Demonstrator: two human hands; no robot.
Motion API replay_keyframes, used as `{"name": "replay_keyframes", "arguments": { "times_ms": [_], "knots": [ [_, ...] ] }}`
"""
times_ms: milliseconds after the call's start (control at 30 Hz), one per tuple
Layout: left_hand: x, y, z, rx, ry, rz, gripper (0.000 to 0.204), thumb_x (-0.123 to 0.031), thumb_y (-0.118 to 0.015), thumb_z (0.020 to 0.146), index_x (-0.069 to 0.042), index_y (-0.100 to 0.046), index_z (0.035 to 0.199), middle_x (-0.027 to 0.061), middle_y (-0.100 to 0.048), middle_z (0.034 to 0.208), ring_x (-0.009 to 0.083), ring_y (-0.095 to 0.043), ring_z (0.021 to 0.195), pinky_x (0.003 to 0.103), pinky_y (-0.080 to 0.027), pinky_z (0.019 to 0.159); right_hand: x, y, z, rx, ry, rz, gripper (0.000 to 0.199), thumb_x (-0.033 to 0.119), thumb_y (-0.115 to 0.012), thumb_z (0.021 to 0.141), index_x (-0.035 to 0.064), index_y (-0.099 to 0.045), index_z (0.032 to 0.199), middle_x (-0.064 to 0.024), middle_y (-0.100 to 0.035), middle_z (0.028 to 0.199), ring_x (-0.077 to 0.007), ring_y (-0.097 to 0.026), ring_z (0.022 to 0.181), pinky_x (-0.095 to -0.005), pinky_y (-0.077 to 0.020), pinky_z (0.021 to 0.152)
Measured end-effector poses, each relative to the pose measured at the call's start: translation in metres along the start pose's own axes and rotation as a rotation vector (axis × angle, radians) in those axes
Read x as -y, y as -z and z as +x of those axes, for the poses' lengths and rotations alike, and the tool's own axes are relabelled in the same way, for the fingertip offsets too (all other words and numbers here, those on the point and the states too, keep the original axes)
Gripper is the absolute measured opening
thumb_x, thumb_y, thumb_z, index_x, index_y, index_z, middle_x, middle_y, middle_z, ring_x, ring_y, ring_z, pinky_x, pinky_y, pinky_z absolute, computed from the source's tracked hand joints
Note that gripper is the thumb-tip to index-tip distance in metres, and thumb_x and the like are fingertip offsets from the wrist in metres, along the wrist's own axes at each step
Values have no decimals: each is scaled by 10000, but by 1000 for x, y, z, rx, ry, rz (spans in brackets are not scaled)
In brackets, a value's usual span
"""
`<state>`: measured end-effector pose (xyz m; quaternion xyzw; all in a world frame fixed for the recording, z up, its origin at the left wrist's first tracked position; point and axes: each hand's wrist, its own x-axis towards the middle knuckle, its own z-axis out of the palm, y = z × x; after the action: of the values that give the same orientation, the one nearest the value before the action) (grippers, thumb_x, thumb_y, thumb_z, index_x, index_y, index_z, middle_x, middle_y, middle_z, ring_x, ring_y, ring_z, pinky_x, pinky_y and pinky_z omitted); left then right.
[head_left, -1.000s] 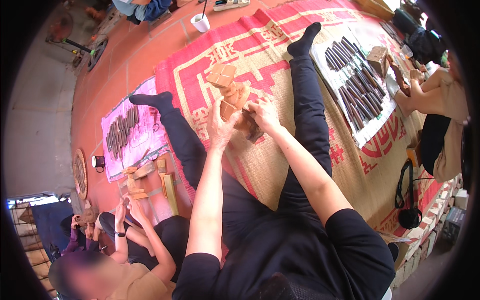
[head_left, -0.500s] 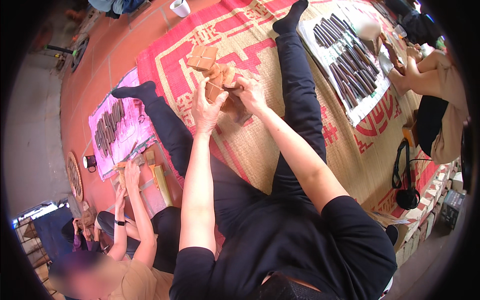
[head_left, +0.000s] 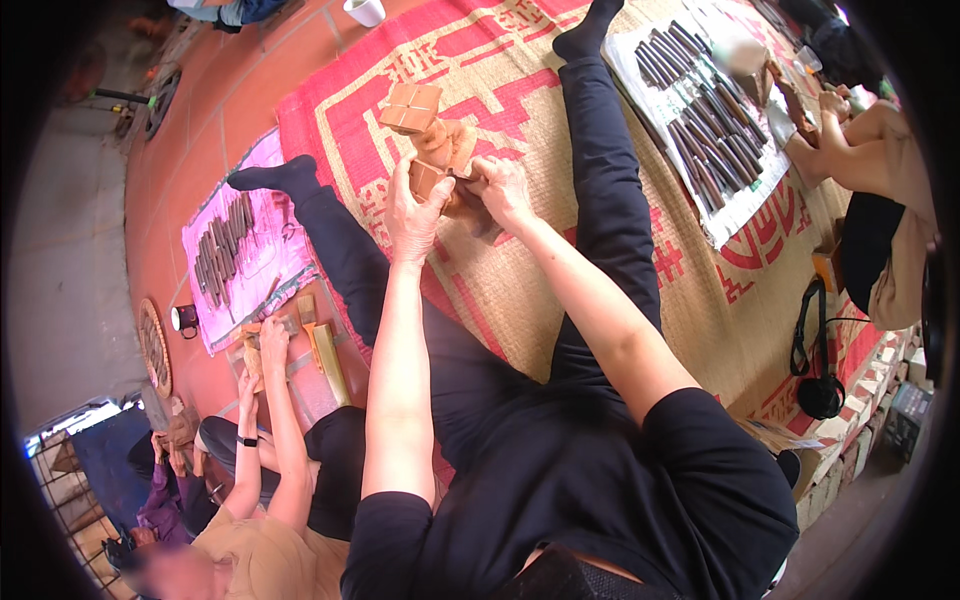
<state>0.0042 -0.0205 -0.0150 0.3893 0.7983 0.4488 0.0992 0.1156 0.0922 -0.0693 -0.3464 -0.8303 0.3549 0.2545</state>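
Observation:
Up in front of me is a partly carved wooden piece (head_left: pixel 446 143), orange-brown, with a squared block marked by lines at its far end and rounded shapes below. My left hand (head_left: pixel 415 215) is closed round its near part, thumb on the right side. My right hand (head_left: pixel 503 188) is closed at the right side of the carving, fingers bent in a pinch. A small dark sliver shows at the right fingertips against the wood; its kind is too small to make out. The hands hide part of the carving's near end.
My legs stretch over a red and straw woven mat (head_left: pixel 500 330). Carving tools (head_left: pixel 715 140) lie in rows on a white cloth at right, others (head_left: pixel 225 245) on a pink cloth at left. A mallet (head_left: pixel 322 350), a mug (head_left: pixel 184 320) and a co-worker's hands (head_left: pixel 262 365) are lower left.
The carving has tilted a little more upright in my left hand. My right hand stays beside it, its fingers slightly shifted. The co-worker at lower left has leaned lower.

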Motion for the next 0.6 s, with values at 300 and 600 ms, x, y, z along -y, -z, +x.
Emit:
{"name": "replay_keyframes", "arguments": {
  "times_ms": [300,600],
  "knots": [
    [2,1,2,0,-1,-2,724,-467,-750,793,-73,-492,1344,165,-586,1248,310,-578,1153,416,-451,977,-21,19,-1,113,-461,948,46,51,-665,847,76,-630,833,-3,-628,747,-116,-590,711,-271,-451,686],
    [10,5,-2,-7,91,-58,757,-496,-734,807,-47,-476,1359,160,-576,1262,286,-579,1154,399,-446,987,-23,34,-28,195,-658,1743,126,80,-509,963,50,-573,1067,-43,-630,849,-175,-609,751,-335,-500,749]
  ]
}}
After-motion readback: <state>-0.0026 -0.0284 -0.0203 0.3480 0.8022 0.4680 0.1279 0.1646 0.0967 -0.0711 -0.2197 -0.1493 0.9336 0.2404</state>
